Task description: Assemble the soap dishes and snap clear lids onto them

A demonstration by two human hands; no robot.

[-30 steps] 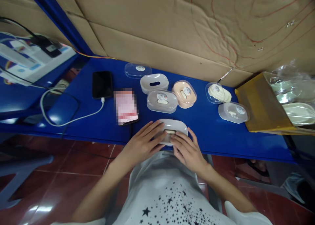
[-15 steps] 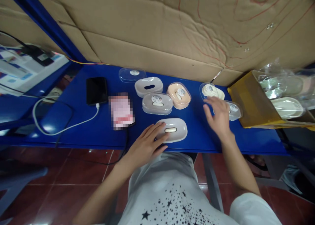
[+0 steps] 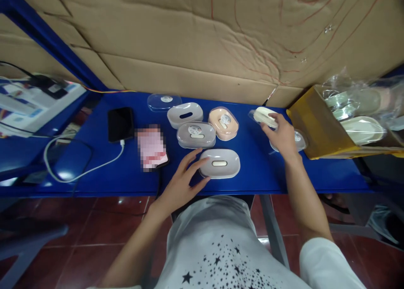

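In front of me a pale grey oval dish [image 3: 232,162] lies on the blue table, a small cream bar in its middle. My left hand [image 3: 179,185] is spread at its left edge, fingertips on or just by the rim. Over to the right, my right hand [image 3: 282,137] pinches a cream oval piece [image 3: 265,115] between thumb and fingers, tilted above a clear lid. Beneath that hand lies another clear lid [image 3: 298,139] with a round sticker, partly hidden.
Behind the dish are a lidded grey dish [image 3: 196,139], a peach lidded dish [image 3: 224,124], a slotted grey dish [image 3: 186,114] and a clear lid [image 3: 164,103]. Phones [image 3: 120,124] lie left. An open carton [image 3: 304,120] with wrapped dishes stands right, against a cardboard wall [image 3: 176,65].
My right hand has closed on the cream oval piece and tilted it up. My left hand has drawn back slightly leftward, fingers more spread. The view has shifted a little.
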